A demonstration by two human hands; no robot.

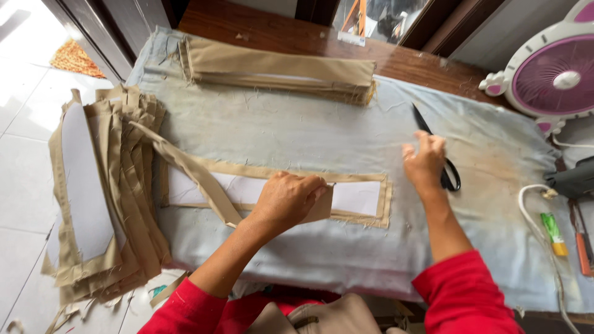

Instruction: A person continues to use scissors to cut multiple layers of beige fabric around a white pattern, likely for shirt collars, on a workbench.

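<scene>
left hand [286,199]: closed on a folded tan strip [185,164], pinching it flat against the long fabric piece [365,199]; fingers curled together, thumb side toward the white panel.
right hand [424,162]: clamped on black scissors [436,148], fingers through the loop handle, blades pointing up and away, shut or nearly so; can't tell exactly.
fabric piece: lies flat across the middle of the padded table cover [297,130], tan border folded around a white inner panel. Right end bare, left part crossed by the strip.
strip: runs diagonally from the stack at the table's left edge down to the left hand.
stack, left [99,198]: many tan pieces with white panels, overhanging the table edge, frayed threads showing.
stack, back [278,71]: folded tan pieces, well apart from both hands.
right side: fan [550,74], white cord [538,216], small tools near the table edge.
risk 1: scissor tips lie on the cover near the piece; a careless swing could snag the cloth.
risk 2: left stack hangs off the edge; tugging the strip could drag pieces to the floor.
risk 3: loose pinch lets the fold slip, border goes uneven.
</scene>
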